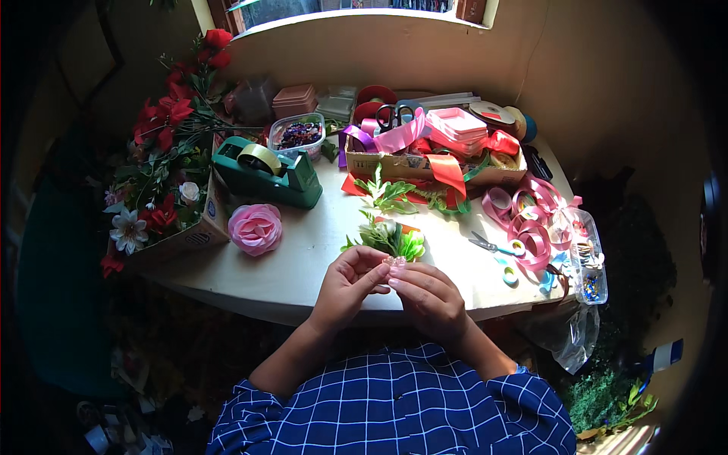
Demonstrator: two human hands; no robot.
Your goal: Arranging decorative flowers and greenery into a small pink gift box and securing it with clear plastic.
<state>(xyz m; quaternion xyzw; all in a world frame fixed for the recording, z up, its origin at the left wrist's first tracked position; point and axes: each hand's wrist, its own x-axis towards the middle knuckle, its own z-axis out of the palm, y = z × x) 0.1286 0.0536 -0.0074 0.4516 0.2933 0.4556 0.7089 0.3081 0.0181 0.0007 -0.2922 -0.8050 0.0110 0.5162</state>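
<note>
My left hand (350, 287) and my right hand (435, 298) meet above the table's front edge. Between their fingertips they pinch a small pinkish, shiny piece (394, 261), too small to tell exactly what it is. Fingers cover part of it. Just beyond lies a bunch of artificial leaves with a pale bud (387, 228), partly hidden behind my hands. Farther back rests another sprig of green leaves (387, 190). A pink artificial rose (255, 229) sits to the left on the white table (307, 267).
A green tape dispenser (273, 173) stands near a cardboard box of artificial flowers (196, 236). At the back, a cardboard box (387, 165) holds ribbons and black-handled scissors (392, 116). Blue-handled scissors (495, 245), pink ribbon coils (532, 233) and a divided plastic case (588, 256) lie at right.
</note>
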